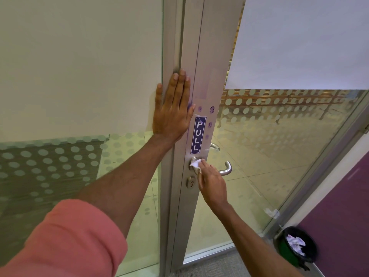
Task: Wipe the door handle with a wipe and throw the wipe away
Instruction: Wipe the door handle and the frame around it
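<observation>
While a white wipe [196,164] is pressing against the round base of the metal door handle [226,169], the right hand [212,183] is holding it there, fingers curled down over the crumpled cloth. The handle's lever is sticking out to the right of the hand and bending back at its tip. The handle is sitting on the grey metal door frame [207,56], low on the door's edge. Just below it, a keyhole [191,181] is showing beside the hand. Directly above it, a blue sign reading PULL [198,135] is running vertically up the frame.

Higher up, the left hand [172,108] is lying flat and wide open against the frame's left edge, gripping nothing, fingers pointing upward. Its bare forearm is leading down to a rolled pink sleeve [67,242] at the lower left.

Frosted dots are crossing the glass panel [279,146] on the right. At the lower right, a black bin [295,244] is standing on the floor near the door's bottom corner, well apart from the handle, with crumpled white paper inside.
</observation>
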`<action>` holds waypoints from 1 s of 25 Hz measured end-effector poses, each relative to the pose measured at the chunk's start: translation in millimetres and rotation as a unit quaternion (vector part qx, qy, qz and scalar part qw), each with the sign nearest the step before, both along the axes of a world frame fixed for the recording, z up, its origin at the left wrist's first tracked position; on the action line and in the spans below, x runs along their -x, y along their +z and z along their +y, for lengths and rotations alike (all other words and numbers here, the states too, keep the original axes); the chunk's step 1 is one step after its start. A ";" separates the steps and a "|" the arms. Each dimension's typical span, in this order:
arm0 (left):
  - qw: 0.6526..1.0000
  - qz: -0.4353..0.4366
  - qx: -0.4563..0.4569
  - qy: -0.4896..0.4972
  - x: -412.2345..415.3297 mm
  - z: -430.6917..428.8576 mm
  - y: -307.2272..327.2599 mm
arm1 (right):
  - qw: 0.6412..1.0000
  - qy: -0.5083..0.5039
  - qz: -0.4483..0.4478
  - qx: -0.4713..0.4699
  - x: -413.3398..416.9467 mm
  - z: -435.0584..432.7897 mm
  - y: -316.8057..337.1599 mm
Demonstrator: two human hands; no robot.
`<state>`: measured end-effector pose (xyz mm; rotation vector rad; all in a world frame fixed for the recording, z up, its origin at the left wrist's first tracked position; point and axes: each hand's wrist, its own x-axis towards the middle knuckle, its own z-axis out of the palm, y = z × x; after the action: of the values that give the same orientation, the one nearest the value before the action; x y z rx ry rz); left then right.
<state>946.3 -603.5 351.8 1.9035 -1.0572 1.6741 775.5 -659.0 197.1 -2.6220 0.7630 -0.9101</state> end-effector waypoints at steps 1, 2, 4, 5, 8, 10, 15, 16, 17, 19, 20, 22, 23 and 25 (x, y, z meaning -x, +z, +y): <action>1.000 0.000 0.000 0.001 -0.2 -0.2 0.0 | 0.996 -0.032 -0.048 -0.063 -2.6 1.2 1.5; 1.000 -0.001 -0.001 0.002 0.0 -0.3 0.0 | 0.990 -0.048 -0.084 -0.101 -7.5 3.6 4.1; 1.000 -0.003 0.001 0.003 -0.5 -0.3 0.6 | 0.990 -0.038 -0.084 -0.107 -19.1 9.4 6.9; 1.000 -0.002 0.003 0.002 -1.1 -0.3 0.5 | 0.994 -0.031 -0.063 -0.088 -23.9 11.6 5.0; 1.000 -0.002 0.002 -0.001 -0.9 -0.8 -0.2 | 0.999 -0.032 -0.025 -0.018 -28.4 18.8 0.4; 1.000 -0.001 0.003 -0.002 -0.4 -1.2 -0.4 | 0.998 -0.005 -0.002 0.062 -24.4 18.1 -4.5; 1.000 -0.003 0.009 0.001 0.6 -0.5 0.9 | 0.980 0.048 0.047 0.185 -12.4 -5.2 -4.0; 1.000 -0.002 0.008 0.000 0.5 -0.2 1.1 | 0.986 0.034 0.028 0.159 -13.3 -3.3 -3.9; 1.000 0.000 0.007 -0.001 0.8 -0.3 0.8 | 0.992 0.016 0.004 0.125 -15.5 0.8 -4.7; 1.000 0.002 0.002 0.000 1.4 -0.1 0.6 | 0.997 -0.014 -0.022 0.075 -22.5 10.8 -5.3; 1.000 0.003 -0.001 0.000 1.7 -0.2 0.7 | 0.996 -0.016 -0.017 0.082 -24.0 13.1 -6.5; 1.000 0.004 -0.001 0.001 1.2 -0.1 0.7 | 0.991 0.015 0.021 0.129 -21.6 11.1 -9.3; 1.000 0.004 0.000 0.002 1.0 -0.1 0.9 | 0.986 0.032 0.045 0.155 -18.0 7.9 -8.2; 1.000 0.003 0.002 0.004 1.2 -0.2 1.1 | 0.980 0.046 0.077 0.180 -12.5 -0.4 -3.3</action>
<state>945.1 -603.7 352.9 1.9127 -1.0447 1.6714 788.0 -659.4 193.8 -3.0452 0.5467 -0.8982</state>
